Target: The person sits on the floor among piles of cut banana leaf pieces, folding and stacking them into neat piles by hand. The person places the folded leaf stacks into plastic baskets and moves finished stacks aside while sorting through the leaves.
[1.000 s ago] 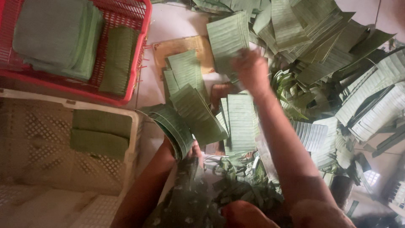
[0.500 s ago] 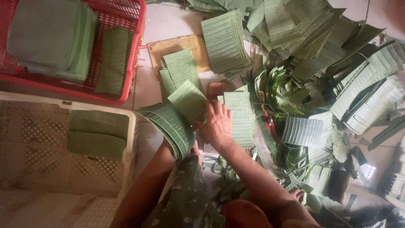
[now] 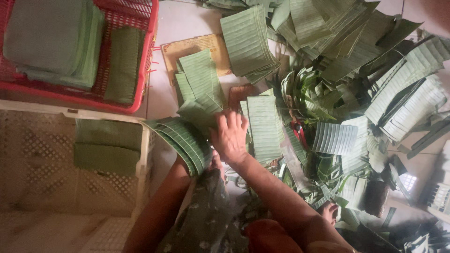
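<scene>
Right hand (image 3: 229, 136): fingers spread wide, flat on folded green ribbed leaf piece (image 3: 197, 114) beside white plastic crate (image 3: 140, 154); left hand hidden, grip unclear; risk: leaf tearing under pressure

Right hand (image 3: 229, 136) down onto leaf stack (image 3: 185, 140)

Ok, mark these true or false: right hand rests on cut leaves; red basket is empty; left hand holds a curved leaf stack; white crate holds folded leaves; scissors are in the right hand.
1. Right hand rests on cut leaves: true.
2. Red basket is empty: false, it holds folded leaf stacks.
3. Left hand holds a curved leaf stack: true, though the hand is mostly hidden.
4. White crate holds folded leaves: true.
5. Scissors in the right hand: false, it holds no tool.
</scene>
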